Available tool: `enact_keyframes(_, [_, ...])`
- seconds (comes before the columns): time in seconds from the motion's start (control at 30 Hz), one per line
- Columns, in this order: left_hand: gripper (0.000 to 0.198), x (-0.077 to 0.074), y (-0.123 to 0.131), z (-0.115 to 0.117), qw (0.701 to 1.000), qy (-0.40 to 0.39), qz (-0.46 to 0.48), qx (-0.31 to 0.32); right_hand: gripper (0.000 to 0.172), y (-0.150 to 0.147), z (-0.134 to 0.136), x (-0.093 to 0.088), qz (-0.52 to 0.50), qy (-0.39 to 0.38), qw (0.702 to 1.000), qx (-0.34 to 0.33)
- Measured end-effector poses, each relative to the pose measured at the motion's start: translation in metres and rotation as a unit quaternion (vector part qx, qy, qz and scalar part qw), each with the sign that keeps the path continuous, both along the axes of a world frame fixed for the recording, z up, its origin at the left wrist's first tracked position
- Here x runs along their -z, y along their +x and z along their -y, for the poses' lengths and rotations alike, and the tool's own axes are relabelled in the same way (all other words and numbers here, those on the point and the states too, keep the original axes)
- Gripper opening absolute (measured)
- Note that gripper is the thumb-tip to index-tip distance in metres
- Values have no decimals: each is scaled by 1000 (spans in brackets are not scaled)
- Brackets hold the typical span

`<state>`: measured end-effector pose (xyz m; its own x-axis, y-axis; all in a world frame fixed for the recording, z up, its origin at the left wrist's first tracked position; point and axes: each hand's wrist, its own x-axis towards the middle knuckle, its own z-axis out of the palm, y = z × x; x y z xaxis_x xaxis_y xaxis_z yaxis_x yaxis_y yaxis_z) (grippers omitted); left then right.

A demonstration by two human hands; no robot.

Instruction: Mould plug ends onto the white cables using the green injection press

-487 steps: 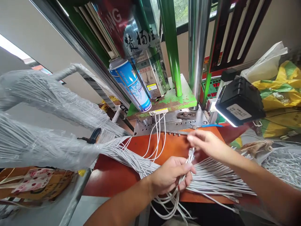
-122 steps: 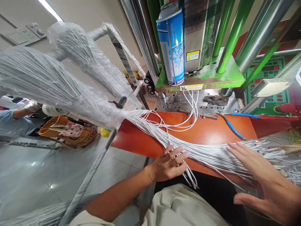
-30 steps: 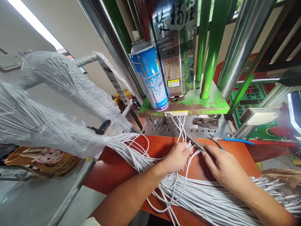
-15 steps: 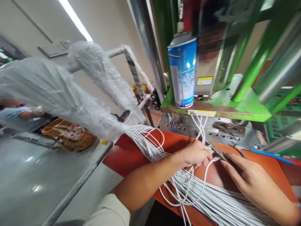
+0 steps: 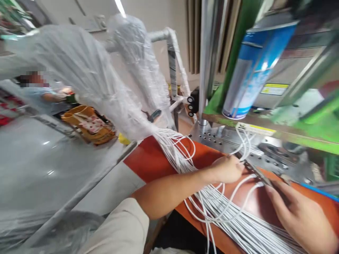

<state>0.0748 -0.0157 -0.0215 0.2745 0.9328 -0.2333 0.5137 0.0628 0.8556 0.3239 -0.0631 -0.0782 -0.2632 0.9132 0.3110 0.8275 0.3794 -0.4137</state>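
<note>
My left hand point(image 5: 229, 169) is closed at the far end of a narrow dark metal bar point(image 5: 256, 173), with white cables point(image 5: 247, 146) at its fingertips. My right hand point(image 5: 304, 208) grips the near end of that bar between thumb and fingers. Two white cable ends with clear plugs point(image 5: 259, 184) sit along the bar's near side, between my hands. Their loops hang down over a thick bundle of white cables point(image 5: 182, 155) lying across the orange tabletop point(image 5: 148, 160). My left fingertips are partly hidden, so the exact hold there is unclear.
A green press frame point(image 5: 299, 130) with a blue spray can point(image 5: 256, 74) stands above a perforated metal plate point(image 5: 212, 135). Plastic-wrapped cable bundles point(image 5: 79, 67) hang at left on a pipe rack. Beyond, a person point(image 5: 42, 95) sits near a yellow basket point(image 5: 90, 127).
The view has swung, moving the spray can right. One plug showed on the bar between my hands; now two do. My left hand is farther up the bar.
</note>
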Motion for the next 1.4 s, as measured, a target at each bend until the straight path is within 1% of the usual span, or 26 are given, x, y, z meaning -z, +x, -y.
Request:
enact_keyframes(0.07, [26,3,-1,-3,999,-11,-24,25,41,-6,3,-9,4,-11,1000,-4])
enact_keyframes(0.17, [27,7,3,-5,998,-43,-10,34,39,-15,6,-21,-15,-21,999,-26])
enact_keyframes(0.23, [29,8,6,-4,999,-32,-16,35,37,-19,8,-27,-23,-25,999,-34])
enact_keyframes(0.33, [31,9,9,-1,999,-4,-28,22,34,-21,9,-35,-30,-43,997,-63])
enact_keyframes(0.43, [32,10,9,1,999,19,-35,12,34,-21,9,-40,-34,-59,994,-88])
enact_keyframes(0.5, [33,10,7,2,1000,-1,-5,22,35,-20,8,-38,-34,-53,995,-75])
enact_keyframes(0.6, [31,7,0,0,988,-106,106,44,36,-15,6,-30,-25,-34,999,-22])
enact_keyframes(0.67, [27,3,-6,-2,978,-144,145,34,37,-11,4,-23,-21,-28,999,-1])
enact_keyframes(0.73, [27,-2,-9,-4,982,-139,128,12,38,-9,3,-19,-22,-32,999,-2])
enact_keyframes(0.8, [28,-6,-9,-6,987,-128,100,-3,39,-9,3,-19,-25,-41,999,-9])
enact_keyframes(0.87, [28,-10,-7,-7,986,-140,86,-5,38,-12,5,-23,-32,-55,998,-21])
enact_keyframes(1.0, [23,-18,-5,-9,982,-170,78,1,37,-17,7,-28,-54,-98,991,-69])
enact_keyframes(1.07, [21,-21,-6,-8,980,-181,78,3,39,-17,7,-26,-62,-96,992,-49])
enact_keyframes(1.13, [20,-24,-7,-7,979,-186,82,7,41,-15,6,-22,-65,-81,995,-9])
enact_keyframes(1.2, [22,-25,-8,-7,979,-184,83,12,43,-14,5,-19,-63,-74,995,12])
enact_keyframes(1.27, [26,-23,-9,-7,981,-176,76,18,44,-15,5,-18,-64,-81,995,7])
enact_keyframes(1.4, [26,-17,-8,-7,989,-146,29,25,42,-19,8,-24,-81,-109,989,-53])
